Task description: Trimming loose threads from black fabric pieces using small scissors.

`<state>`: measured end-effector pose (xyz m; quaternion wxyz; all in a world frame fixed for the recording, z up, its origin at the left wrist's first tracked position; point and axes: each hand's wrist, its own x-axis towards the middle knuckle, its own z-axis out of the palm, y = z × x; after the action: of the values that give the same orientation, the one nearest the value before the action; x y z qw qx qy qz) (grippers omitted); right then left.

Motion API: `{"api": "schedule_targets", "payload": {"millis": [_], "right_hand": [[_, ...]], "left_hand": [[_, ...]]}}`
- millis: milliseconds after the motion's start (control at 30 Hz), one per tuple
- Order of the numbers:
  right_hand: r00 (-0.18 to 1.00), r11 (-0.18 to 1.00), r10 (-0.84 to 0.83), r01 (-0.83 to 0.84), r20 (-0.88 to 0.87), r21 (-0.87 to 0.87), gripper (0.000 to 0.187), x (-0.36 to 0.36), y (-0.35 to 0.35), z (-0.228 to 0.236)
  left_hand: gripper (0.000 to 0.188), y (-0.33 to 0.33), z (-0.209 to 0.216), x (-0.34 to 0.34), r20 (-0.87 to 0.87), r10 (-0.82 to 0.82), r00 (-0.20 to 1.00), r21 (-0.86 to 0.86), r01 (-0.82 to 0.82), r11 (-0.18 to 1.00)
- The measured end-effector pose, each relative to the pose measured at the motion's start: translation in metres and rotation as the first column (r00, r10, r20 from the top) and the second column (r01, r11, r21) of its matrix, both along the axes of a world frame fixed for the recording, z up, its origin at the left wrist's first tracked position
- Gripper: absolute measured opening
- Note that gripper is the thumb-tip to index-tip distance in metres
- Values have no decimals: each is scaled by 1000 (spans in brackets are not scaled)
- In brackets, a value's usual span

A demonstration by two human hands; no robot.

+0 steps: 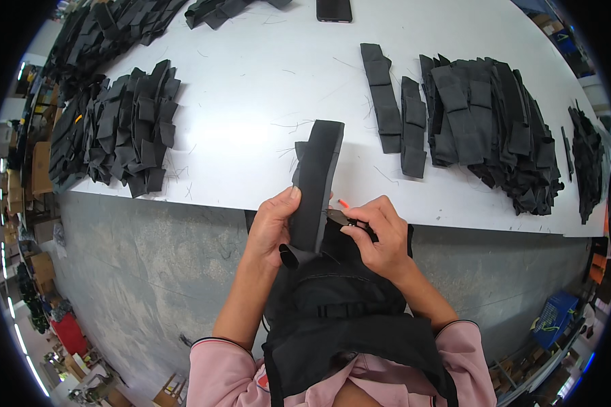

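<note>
My left hand (273,220) grips a black fabric strip (316,176) with its thumb on the front. The strip stands nearly upright over the table's near edge, and its lower end curls below the hand. A small flap juts from its left side. Closed around dark-handled thread snips (360,225), my right hand (385,237) is just right of the strip. The short metal blades touch or nearly touch the strip's right edge, where loose threads show. A small red-orange tip (343,203) lies above the blades; I cannot tell whether it belongs to the snips.
Piles of black fabric strips lie on the white table (237,122): one pile (129,129) at left, a larger one (489,122) at right. Two single strips, one of them here (381,98), lie beside the right pile. A phone (334,10) rests at the far edge. Cut threads are scattered about.
</note>
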<state>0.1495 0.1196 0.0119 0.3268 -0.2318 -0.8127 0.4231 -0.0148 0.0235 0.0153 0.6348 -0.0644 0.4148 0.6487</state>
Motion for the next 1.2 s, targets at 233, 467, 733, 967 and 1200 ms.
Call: {"api": "schedule_targets", "payload": {"millis": [233,467,733,967,1200], "right_hand": [[994,987,-15,-2,108,160,22,5,-2,10],[995,992,-23,10,102,125,23,5,-4,10],[984,996,85,-80,157,-38,23,6,7,27],[982,975,-155,134,106,178,25,-9,27,16],[977,980,-160,140,142,140,21,-15,30,15]], "left_hand": [[34,-4,-2,2,-186,-21,982,-9,20,1000],[39,-6,0,4,-242,-37,970,-11,35,999],[37,-7,-3,5,13,5,1000,147,-7,989],[35,0,6,11,-122,-80,989,102,92,991],[36,-4,5,12,-120,-99,988,90,110,990]]}}
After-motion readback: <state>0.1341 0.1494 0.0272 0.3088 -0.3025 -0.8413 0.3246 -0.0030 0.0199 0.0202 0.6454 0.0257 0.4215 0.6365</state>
